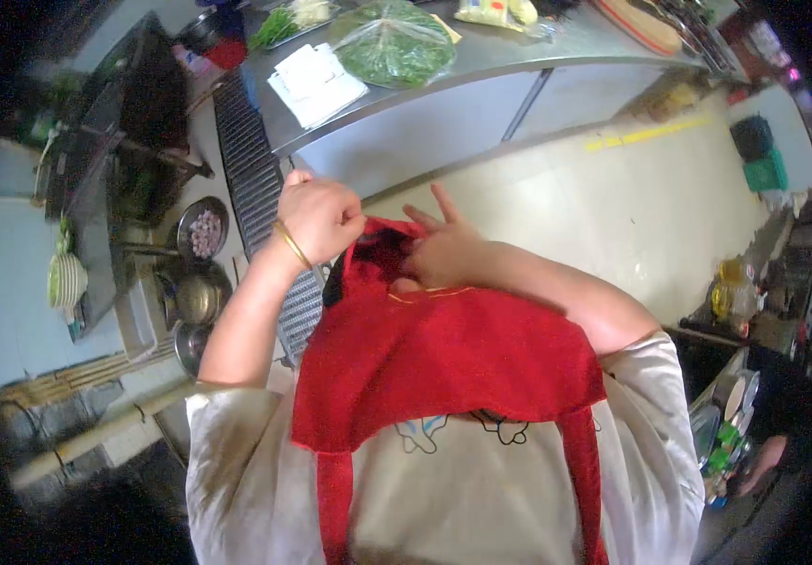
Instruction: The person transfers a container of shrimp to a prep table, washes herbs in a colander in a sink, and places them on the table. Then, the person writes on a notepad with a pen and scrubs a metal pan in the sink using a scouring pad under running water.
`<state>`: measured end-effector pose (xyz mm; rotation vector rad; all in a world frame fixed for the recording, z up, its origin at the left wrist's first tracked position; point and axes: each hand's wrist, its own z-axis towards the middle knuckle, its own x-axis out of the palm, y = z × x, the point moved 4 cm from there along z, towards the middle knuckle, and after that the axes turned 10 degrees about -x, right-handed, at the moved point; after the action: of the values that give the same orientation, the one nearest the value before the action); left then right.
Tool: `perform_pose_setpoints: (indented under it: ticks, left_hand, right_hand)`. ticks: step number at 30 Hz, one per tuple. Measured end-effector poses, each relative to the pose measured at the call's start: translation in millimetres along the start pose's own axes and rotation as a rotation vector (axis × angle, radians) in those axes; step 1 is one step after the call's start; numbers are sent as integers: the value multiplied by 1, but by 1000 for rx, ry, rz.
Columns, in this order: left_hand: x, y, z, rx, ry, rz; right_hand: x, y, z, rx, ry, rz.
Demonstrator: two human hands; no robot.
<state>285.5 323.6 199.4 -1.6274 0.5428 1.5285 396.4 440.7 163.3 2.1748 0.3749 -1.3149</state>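
Observation:
A red apron hangs on my chest, its straps running down toward the bottom of the view. My left hand, with a gold bangle at the wrist, is closed on the edge of the apron's fabric and pulls it up. Beside it, a dark opening shows in the folded red cloth. My right hand lies over the right side of that opening, two fingers stretched out and apart. Its lower fingers are partly hidden by the cloth.
A steel counter ahead carries a bag of greens, white papers and a yellow packet. At left are a drain grate, a pan of chopped pieces and stacked bowls. An oil bottle stands at right.

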Motion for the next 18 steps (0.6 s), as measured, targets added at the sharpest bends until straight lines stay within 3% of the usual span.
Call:
perform_pose_setpoints:
  ticks: [1,4,6,8,9,12,13,16,18]
  left_hand:
    - [-2,2,-5,-19,-14,3]
    - [-5,9,-20,-69,-53,-36]
    - [-2,12,-28,-71,-82,5]
    - [-1,10,-29,-45,-137,139]
    - [1,12,-31,-58,-124,157]
    - [5,19,-34,-147,-99,-17]
    - [7,22,-33,-135,-104,25]
    - [16,27,-26,-116,-38,54]
    - [24,37,-17,-113,-46,-4]
  right_hand:
    - [-3,2,5,-14,35,10]
    - [13,-2,43,-52,-347,-89]
    - [22,2,90,-161,-205,-141]
    - [22,0,111,-257,-292,-227]
    - [23,2,111,-308,-448,-275]
    - [12,7,108,-233,-443,-377]
    - [13,8,108,-223,-552,-507]
    - [21,4,115,-193,-416,-377]
    - [23,-7,126,-72,-96,-87]
